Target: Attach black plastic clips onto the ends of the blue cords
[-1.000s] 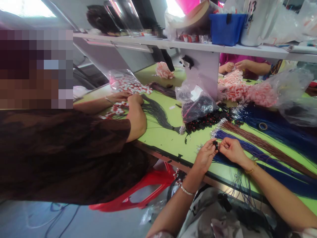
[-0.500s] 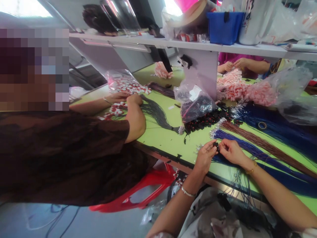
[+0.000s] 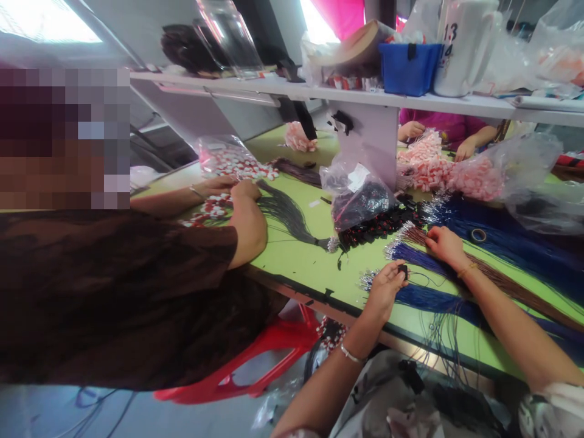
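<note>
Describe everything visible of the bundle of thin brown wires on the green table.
The long bundle of thin brown wires has silvery, metallic-looking ends at its upper left. It lies slanted on the green table, running toward the picture's lower right, beside a purplish-blue wire bundle. The right hand has its fingertips at it near those ends; whether they pinch a wire is unclear. The hand and wrist hide part.

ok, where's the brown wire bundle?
Head view, right side: brown bundle on the green table, between purplish-blue wires and navy wires beyond, right hand near its left end.
</note>
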A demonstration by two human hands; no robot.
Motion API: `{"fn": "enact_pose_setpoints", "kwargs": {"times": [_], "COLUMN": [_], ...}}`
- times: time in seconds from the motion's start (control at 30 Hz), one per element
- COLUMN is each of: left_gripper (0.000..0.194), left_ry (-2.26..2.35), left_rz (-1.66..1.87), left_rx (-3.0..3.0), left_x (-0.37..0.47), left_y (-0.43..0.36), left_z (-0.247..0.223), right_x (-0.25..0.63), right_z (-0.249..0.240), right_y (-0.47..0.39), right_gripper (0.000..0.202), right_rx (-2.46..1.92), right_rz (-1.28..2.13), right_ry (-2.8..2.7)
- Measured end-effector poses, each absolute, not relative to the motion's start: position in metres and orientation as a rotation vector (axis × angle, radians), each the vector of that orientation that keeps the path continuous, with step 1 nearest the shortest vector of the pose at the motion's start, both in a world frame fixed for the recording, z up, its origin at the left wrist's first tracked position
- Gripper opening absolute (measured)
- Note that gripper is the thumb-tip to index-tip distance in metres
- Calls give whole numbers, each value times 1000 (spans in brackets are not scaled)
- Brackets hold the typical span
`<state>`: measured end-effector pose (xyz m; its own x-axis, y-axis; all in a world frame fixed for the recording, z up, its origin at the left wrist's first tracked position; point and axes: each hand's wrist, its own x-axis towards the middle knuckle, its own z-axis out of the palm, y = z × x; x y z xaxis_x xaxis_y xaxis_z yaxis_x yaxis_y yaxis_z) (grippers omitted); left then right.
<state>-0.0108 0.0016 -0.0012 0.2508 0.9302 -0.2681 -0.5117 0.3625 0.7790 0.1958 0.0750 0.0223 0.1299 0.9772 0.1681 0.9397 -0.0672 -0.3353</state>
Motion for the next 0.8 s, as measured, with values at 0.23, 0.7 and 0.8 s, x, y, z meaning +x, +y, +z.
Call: {"fn": "enact_pose_setpoints", "kwargs": {"times": [0.23, 0.7, 0.8], "left_gripper": [42, 40, 39], "left_ry": [799, 757, 756], "left_rz": [1052, 1051, 1055], "left_rx": [615, 601, 600], "left_x": [-13, -13, -13], "left_y": [4, 2, 2], "left_z": [-9, -9, -9], "right_x": [201, 214, 191], "right_z": [7, 30, 38], "right_y": [77, 92, 101], "right_gripper": [17, 13, 13], "right_rx": [-2004, -1929, -1814], "right_rz": [83, 279, 371], "right_ry": [-1950, -1974, -1954]}}
